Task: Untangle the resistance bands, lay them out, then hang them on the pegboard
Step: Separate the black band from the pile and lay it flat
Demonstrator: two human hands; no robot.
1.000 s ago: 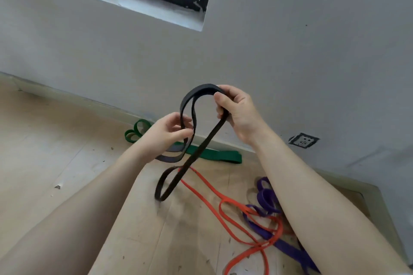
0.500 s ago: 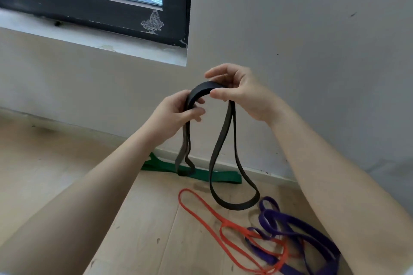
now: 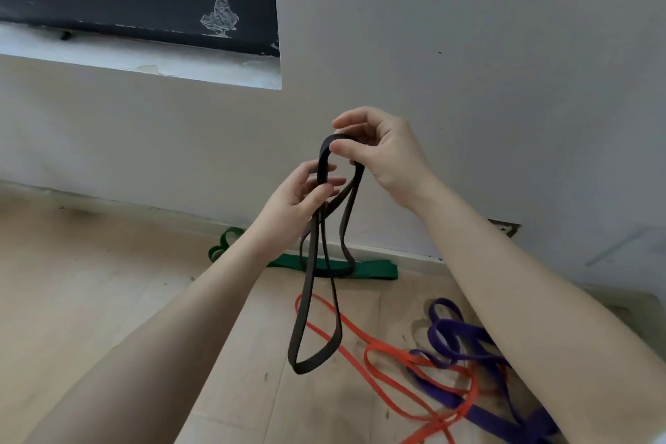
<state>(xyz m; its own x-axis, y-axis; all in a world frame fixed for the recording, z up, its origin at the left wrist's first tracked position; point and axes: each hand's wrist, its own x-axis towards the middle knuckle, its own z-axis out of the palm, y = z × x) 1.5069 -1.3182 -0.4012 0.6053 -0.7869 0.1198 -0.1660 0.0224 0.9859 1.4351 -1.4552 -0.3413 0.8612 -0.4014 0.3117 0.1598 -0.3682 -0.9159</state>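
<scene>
A black resistance band [image 3: 310,299] hangs in the air in front of the wall, doubled into two loops. My right hand [image 3: 382,151] pinches its top bend between thumb and fingers. Just below, my left hand [image 3: 299,202] grips the strands together. The longer loop dangles above the floor. On the floor lie a green band [image 3: 371,268] along the skirting, an orange band [image 3: 389,353] and a purple band [image 3: 465,335]; the orange and purple ones cross each other at the right. No pegboard is in view.
A grey wall [image 3: 468,65] stands close ahead, with a dark window frame [image 3: 144,11] and a white sill [image 3: 144,65] at the upper left. A wall socket [image 3: 504,227] sits low at the right. Light wooden floor [image 3: 90,281] stretches to the left.
My left hand has slid down the black band and gathered its strands. The hanging loops swung left, and one now hangs longer. The view tilted slightly.
</scene>
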